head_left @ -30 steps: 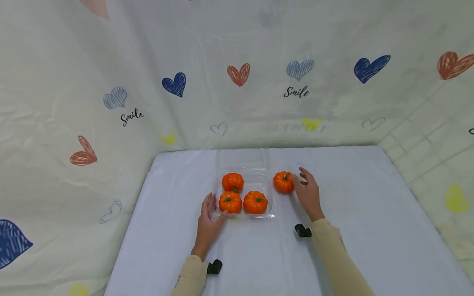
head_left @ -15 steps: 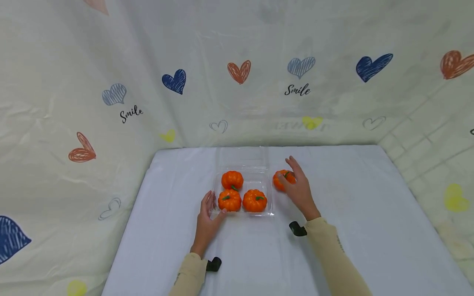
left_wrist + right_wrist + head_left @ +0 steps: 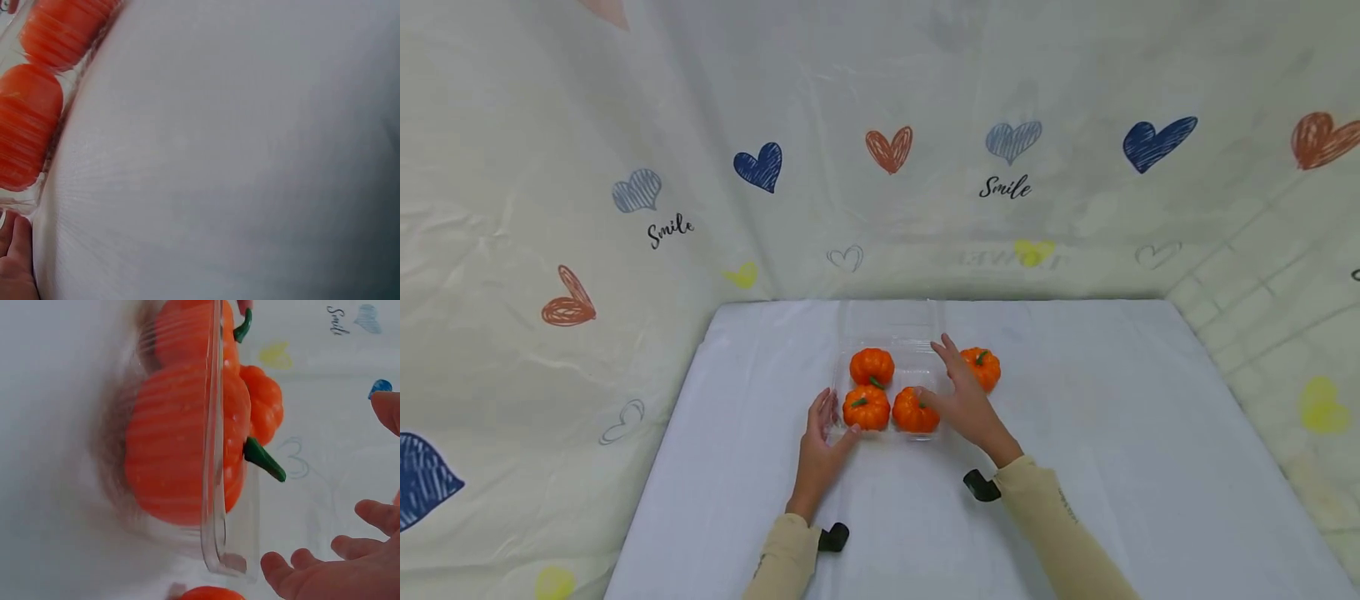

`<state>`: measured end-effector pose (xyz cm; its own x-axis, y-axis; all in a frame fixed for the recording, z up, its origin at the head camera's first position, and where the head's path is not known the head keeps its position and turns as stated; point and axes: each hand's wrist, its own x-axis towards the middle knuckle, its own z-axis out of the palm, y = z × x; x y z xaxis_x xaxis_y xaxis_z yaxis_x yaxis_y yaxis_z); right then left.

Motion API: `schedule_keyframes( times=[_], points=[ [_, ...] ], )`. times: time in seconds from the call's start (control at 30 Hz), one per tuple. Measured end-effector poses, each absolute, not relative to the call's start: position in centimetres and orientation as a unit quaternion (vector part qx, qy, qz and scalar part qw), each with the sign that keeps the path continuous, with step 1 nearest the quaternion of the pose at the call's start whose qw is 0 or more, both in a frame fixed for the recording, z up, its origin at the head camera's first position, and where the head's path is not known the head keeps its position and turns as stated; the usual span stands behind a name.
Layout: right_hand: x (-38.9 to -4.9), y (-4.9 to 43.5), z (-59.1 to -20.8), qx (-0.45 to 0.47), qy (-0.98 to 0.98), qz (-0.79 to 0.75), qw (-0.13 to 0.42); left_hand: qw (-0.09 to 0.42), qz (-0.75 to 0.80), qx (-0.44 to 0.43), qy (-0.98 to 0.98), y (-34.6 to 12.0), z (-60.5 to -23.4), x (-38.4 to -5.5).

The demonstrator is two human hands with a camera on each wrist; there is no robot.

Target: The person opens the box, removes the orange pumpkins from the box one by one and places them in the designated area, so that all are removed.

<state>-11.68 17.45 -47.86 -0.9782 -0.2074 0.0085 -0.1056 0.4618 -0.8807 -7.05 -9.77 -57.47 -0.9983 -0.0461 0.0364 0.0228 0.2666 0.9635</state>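
A clear plastic clamshell box (image 3: 917, 360) holds three small orange toy pumpkins with green stems: one at the back left (image 3: 871, 365), one at the front left (image 3: 865, 410), one at the front right (image 3: 910, 416). My left hand (image 3: 820, 454) holds the box's front left corner, fingers along the side and thumb at the front edge. My right hand (image 3: 967, 408) spreads over the box's right side, thumb close to the front right pumpkin. In the right wrist view its fingers are apart with nothing between them. Another pumpkin (image 3: 987, 370) sits outside, right of the box, partly behind that hand.
The box's lid (image 3: 887, 317) lies folded back toward the rear edge of the white-covered table (image 3: 1097, 400). Behind and beside the table hangs a pale curtain (image 3: 820, 200) printed with hearts. A dark camera mount (image 3: 981, 486) sticks out from the right wrist.
My right hand has reached over the outside pumpkin, then moved left to above the box's right side without it. That pumpkin stays where it was. The left hand keeps its place.
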Motion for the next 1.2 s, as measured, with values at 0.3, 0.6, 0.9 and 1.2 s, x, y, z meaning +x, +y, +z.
schedule_keyframes(
  times=[0.3, 0.6, 0.9, 1.2],
  points=[
    [-11.2, 15.8, -48.5, -0.123, 0.853, -0.499, 0.089, 0.03, -0.598, 0.005, -0.801, -9.9, -57.6, -7.1],
    [-11.4, 14.7, -49.0, -0.142, 0.859, -0.474, 0.132, 0.04, -0.596, 0.001, -0.802, -10.0, -57.6, -7.2],
    [-11.2, 14.0, -50.2, -0.135, 0.879, -0.437, 0.132, 0.041, -0.597, -0.002, -0.801, -9.8, -57.9, -7.2],
    [-10.7, 13.6, -50.0, -0.122, 0.898, -0.41, 0.104, 0.039, -0.603, -0.007, -0.796, -9.9, -57.9, -7.1]
  ],
)
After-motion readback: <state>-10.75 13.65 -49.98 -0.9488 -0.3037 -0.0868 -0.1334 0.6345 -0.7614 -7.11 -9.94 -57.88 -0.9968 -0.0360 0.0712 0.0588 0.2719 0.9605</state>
